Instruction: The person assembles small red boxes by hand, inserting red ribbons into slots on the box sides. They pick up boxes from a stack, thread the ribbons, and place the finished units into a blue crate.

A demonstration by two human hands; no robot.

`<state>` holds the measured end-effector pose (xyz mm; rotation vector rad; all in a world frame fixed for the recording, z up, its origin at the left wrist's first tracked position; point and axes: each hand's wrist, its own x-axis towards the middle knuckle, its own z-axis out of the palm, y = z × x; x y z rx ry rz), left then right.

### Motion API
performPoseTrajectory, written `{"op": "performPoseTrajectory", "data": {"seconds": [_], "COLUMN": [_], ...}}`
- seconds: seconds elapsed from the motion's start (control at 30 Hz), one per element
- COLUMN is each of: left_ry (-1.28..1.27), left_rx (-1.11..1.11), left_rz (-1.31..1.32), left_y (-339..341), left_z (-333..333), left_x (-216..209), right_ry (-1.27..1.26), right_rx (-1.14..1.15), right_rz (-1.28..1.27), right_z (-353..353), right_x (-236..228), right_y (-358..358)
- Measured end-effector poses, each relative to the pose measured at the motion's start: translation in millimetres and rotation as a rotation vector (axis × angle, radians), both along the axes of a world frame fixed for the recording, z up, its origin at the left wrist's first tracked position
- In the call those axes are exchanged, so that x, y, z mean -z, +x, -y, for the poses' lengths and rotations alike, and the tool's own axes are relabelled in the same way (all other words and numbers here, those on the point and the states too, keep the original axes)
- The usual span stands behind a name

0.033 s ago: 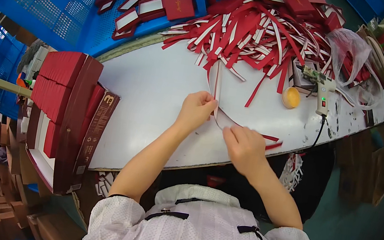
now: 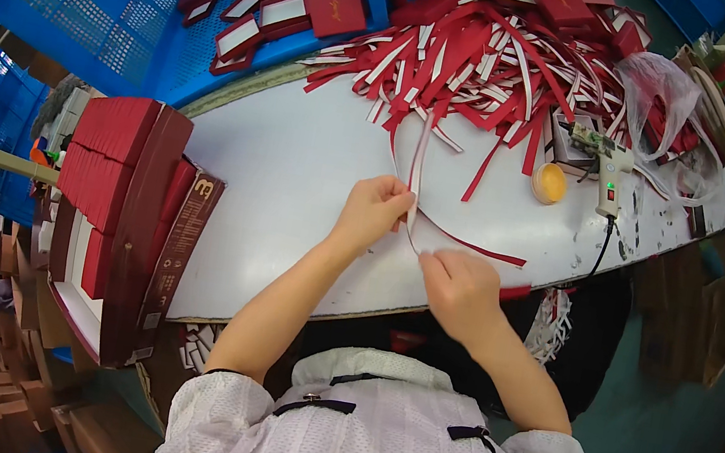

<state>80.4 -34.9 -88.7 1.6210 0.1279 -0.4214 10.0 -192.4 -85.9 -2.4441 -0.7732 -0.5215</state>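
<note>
My left hand [image 2: 373, 209] is closed in a pinch on a red-and-white ribbon [image 2: 419, 155] above the white table. From the pinch the ribbon stretches away toward the far pile. A loose red strand [image 2: 473, 245] of it curves off to the right. My right hand [image 2: 461, 294] is closed too, lower and to the right, gripping a thin length that runs down from the left fingers. A red end [image 2: 514, 293] pokes out beyond the right hand. My fingers hide how the strands cross or join.
A heap of red-and-white ribbons [image 2: 492, 67] covers the table's far side. Red boxes [image 2: 335, 10] fill a blue crate [image 2: 162, 53]. At left stands a carton [image 2: 144, 230] packed with red pieces. A glue gun [image 2: 612, 176] and yellow round tub [image 2: 548, 184] lie right.
My right hand has shifted slightly toward me, and the loose red strand has slipped clear above it. My left hand has barely moved, still pinching the ribbon.
</note>
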Motion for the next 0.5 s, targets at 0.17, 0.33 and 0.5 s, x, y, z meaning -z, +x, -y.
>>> {"op": "performPoseTrajectory", "data": {"seconds": [0.17, 0.33, 0.5], "left_ry": [-0.19, -0.337, -0.193], "left_rx": [0.11, 0.207, 0.151], "left_rz": [0.04, 0.076, 0.302], "left_y": [-52.4, -85.8, -62.1], "left_z": [21.7, 29.0, 8.6], "left_x": [-15.6, -17.9, -47.5], "right_ry": [0.835, 1.072, 0.68], "right_rx": [0.219, 0.066, 0.016], "right_rz": [-0.567, -0.851, -0.759], "right_z": [10.6, 7.7, 12.2], "right_x": [-9.9, -33.1, -49.4], "right_y": [-10.2, -3.9, -17.6]}}
